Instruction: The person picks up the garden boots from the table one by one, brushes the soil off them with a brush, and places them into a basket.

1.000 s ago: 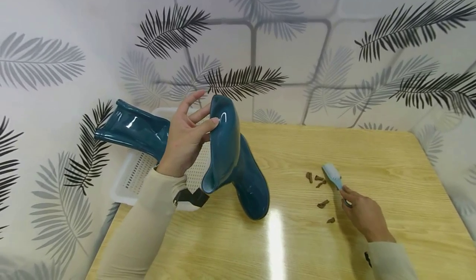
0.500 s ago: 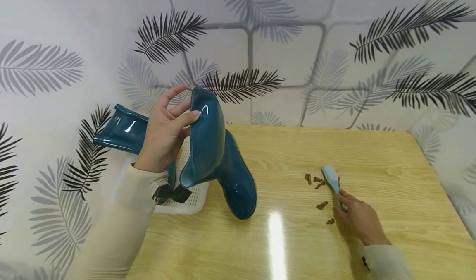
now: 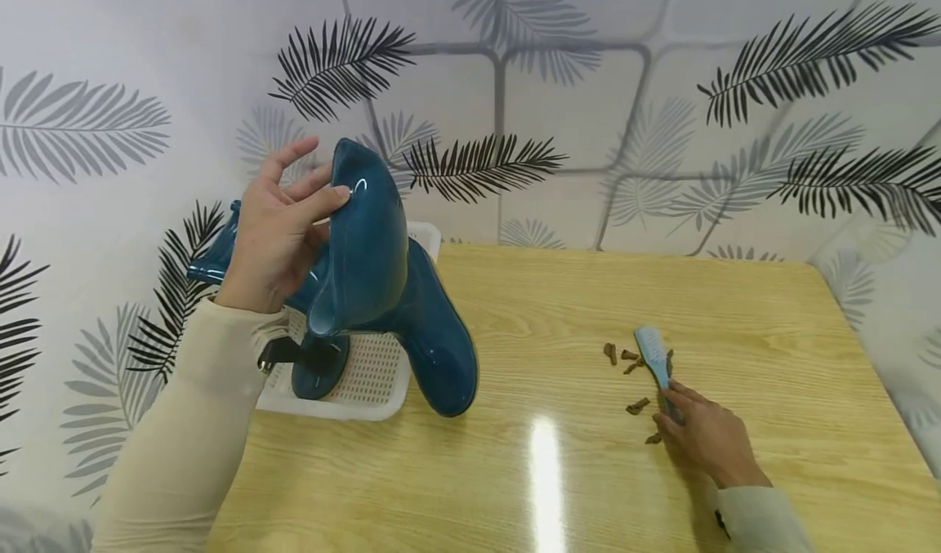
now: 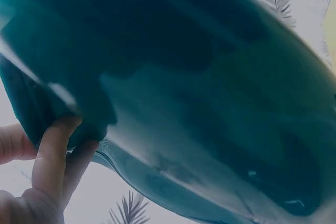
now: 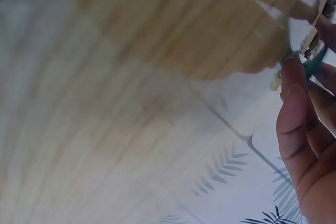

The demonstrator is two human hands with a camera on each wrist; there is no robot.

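My left hand point(image 3: 268, 234) pinches the top edge of a glossy teal rubber boot point(image 3: 371, 247), thumb on the near side. The boot hangs tilted, its sole end point(image 3: 444, 365) pointing down beside the basket's right rim. In the left wrist view, its shaft point(image 4: 173, 77) fills most of the frame, with fingers point(image 4: 52, 156) at its edge. A second teal boot point(image 3: 318, 373) lies in the white basket point(image 3: 378, 410), partly hidden behind my left hand. Low over the table at right, my right hand point(image 3: 709, 439) grips the handle of a light blue brush point(image 3: 651, 349).
Several brown crumbs of dirt point(image 3: 636, 406) lie around the brush on the wooden table point(image 3: 573, 292). A wall covering with leaf patterns point(image 3: 573, 104) rises behind the table and along its left side.
My left hand has carried the boot leftward and slightly up, over the basket's right part. The right hand stays at the crumbs with the brush, whose head has turned slightly more upright in view.
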